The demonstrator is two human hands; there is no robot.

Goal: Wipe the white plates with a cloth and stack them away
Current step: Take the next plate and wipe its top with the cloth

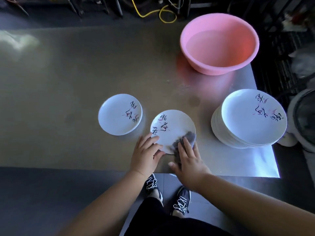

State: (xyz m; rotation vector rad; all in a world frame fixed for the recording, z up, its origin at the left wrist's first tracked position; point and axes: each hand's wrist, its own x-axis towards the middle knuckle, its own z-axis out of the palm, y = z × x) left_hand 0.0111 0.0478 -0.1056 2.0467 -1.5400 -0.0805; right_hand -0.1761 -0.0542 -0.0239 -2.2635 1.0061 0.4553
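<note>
A round white plate with black brush lettering (172, 128) lies near the steel table's (68, 82) front edge. The left hand (146, 150) steadies its rim with straight fingers. The right hand (189, 160) presses a fuzzy grey cloth (185, 138) flat on it. A short stack of white plates (119, 114) sits just left, a tall stack of white plates (252, 120) stands at the right edge, and a pink plastic basin (219, 43) sits behind. Open steel spreads leftward.

Stainless-steel tabletop (68, 82), reflective surface. Far right corner: one pink basin (213, 68), upright. Right edge, toward the near right corner: tall stack of white plates (252, 120). Near edge, around mid-length: single white plate (179, 120), lying flat. Just left of it, not touching: short plate stack (117, 114).
</note>
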